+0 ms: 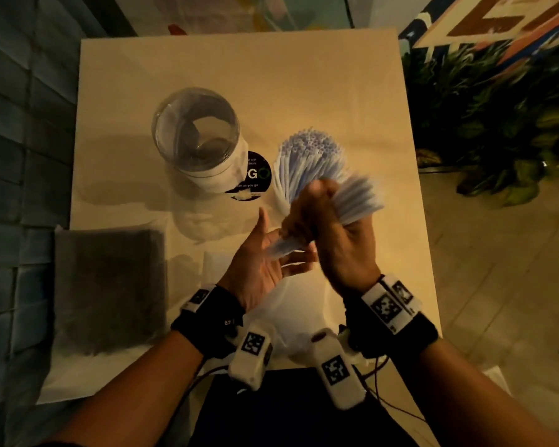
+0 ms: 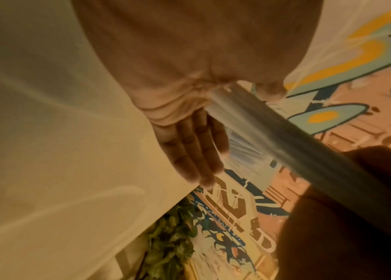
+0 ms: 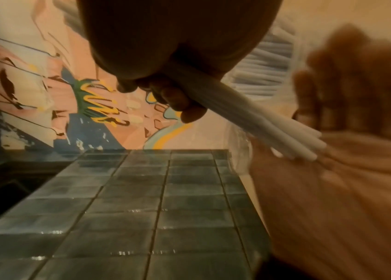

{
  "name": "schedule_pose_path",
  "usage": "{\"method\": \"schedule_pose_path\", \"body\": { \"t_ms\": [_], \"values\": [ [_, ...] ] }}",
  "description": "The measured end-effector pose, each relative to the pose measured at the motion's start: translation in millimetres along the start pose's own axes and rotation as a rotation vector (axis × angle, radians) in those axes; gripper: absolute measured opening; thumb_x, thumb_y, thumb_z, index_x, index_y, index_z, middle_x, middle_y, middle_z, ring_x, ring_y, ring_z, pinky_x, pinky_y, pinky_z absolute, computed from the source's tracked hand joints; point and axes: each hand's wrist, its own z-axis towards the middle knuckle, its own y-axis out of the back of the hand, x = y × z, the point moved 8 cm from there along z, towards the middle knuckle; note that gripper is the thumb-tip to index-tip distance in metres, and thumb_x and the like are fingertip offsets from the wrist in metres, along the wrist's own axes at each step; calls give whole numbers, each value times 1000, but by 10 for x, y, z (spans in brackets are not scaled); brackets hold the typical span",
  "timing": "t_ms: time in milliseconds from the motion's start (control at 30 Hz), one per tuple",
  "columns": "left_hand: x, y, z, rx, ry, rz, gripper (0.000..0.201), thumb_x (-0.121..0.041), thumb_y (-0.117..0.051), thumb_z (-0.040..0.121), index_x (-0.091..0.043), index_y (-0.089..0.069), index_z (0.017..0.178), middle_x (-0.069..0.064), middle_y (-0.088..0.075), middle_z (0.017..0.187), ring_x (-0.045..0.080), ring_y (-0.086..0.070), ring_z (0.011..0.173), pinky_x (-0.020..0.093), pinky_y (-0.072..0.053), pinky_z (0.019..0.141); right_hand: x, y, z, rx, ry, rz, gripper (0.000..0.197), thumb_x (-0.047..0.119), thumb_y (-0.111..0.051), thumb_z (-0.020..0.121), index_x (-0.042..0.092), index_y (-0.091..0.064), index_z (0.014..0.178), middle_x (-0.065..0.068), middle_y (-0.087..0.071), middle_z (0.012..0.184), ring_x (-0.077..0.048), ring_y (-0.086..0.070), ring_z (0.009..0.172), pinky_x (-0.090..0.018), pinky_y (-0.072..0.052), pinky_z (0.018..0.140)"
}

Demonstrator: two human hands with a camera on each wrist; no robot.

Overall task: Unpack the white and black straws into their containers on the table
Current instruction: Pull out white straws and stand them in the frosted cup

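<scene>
My right hand (image 1: 317,208) grips a fanned bundle of white straws (image 1: 355,201) above the table's middle. The bundle's lower ends (image 3: 295,144) press against the palm of my left hand (image 1: 268,259), which is held flat with straight fingers (image 2: 196,151). Behind the hands stands a container packed with upright white straws (image 1: 310,153). Left of it is a clear jar (image 1: 196,137) with a white band; it looks empty. A plastic pack of black straws (image 1: 107,285) lies at the table's front left.
A crumpled clear plastic bag (image 1: 291,321) lies under my wrists. A round black sticker (image 1: 257,175) sits between jar and straw container. Potted plants (image 1: 497,124) stand off the table's right edge, and a tiled wall (image 1: 20,156) runs along the left.
</scene>
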Motion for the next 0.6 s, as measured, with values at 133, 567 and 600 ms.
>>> {"method": "schedule_pose_path", "body": {
  "t_ms": [133,567,600],
  "values": [
    [-152,272,70,-163,-73,149,49,-49,-47,95,-3,-63,100,19,-70,94,34,-70,92,45,-56,86,283,303,377,-137,132,39,28,31,-56,98,27,-55,70,10,-53,55,-14,-53,49,-43,-42,54],
    [-622,506,104,-409,-440,541,35,-33,-73,88,-8,-62,111,-2,-67,101,0,-63,88,17,-51,77,15,488,839,-132,136,-451,21,20,-67,93,2,-60,86,-18,-66,76,-30,-65,68,-39,-53,62],
    [-637,478,134,-390,-446,572,46,-42,-73,85,-12,-60,117,-6,-65,109,-3,-62,94,15,-50,79,67,516,826,-117,154,-453,20,22,-68,92,5,-59,91,-17,-66,83,-30,-65,74,-39,-54,66]
  ]
}}
